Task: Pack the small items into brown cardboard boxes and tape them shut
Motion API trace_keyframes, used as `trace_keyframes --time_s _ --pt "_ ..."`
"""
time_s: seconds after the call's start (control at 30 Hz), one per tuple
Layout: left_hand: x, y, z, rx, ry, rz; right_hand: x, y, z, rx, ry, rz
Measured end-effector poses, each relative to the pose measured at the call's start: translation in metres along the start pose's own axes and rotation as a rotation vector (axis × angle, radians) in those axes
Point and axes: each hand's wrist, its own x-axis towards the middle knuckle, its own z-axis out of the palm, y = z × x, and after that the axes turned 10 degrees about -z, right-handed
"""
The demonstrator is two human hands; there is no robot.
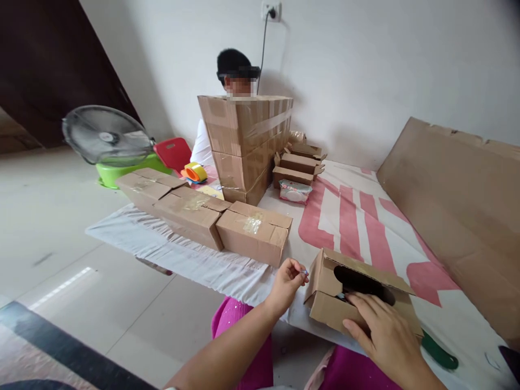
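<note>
Head view: the left hand [289,281] is pinched thumb to forefinger right at the loose end flap of a small cardboard box [325,311]; whether it grips the flap or some tiny bit is too small to tell. The right hand [385,333] lies flat, fingers spread, on the box's top beside its dark opening. This box sits at the near edge of the striped sheet [349,216] and looks unsealed. Judging by that, much is finished: three taped boxes [252,230] lie in a row, a taped stack [244,141] stands beyond, while open cartons [298,162] wait near another person [233,57].
</note>
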Motion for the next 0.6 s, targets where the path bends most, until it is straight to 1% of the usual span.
trace_keyframes --time_s 0.07,0.17,0.23,0.3,0.37,0.43,0.5,0.6 --pt "-0.01 0.009 0.004 -0.096 0.01 0.023 0.001 0.0 -0.003 0.038 0.033 0.018" --pt "-0.027 0.021 0.009 -0.049 0.034 0.106 0.004 -0.005 -0.011 0.159 0.17 0.025" --pt "-0.039 0.026 0.013 0.066 0.048 0.189 0.007 -0.014 -0.018 0.25 0.282 0.013" --pt "-0.05 0.03 0.018 0.244 0.037 0.314 0.011 -0.027 -0.024 0.326 0.371 -0.017" --pt "-0.059 0.032 0.023 0.446 -0.006 0.464 0.016 -0.041 -0.028 0.387 0.441 -0.045" --pt "-0.066 0.033 0.029 0.584 -0.061 0.594 0.022 -0.052 -0.029 0.432 0.496 -0.062" --pt "-0.069 0.033 0.035 0.624 -0.091 0.683 0.026 -0.058 -0.029 0.465 0.537 -0.059" --pt "-0.072 0.035 0.042 0.642 -0.115 0.737 0.027 -0.06 -0.027 0.47 0.58 -0.05"
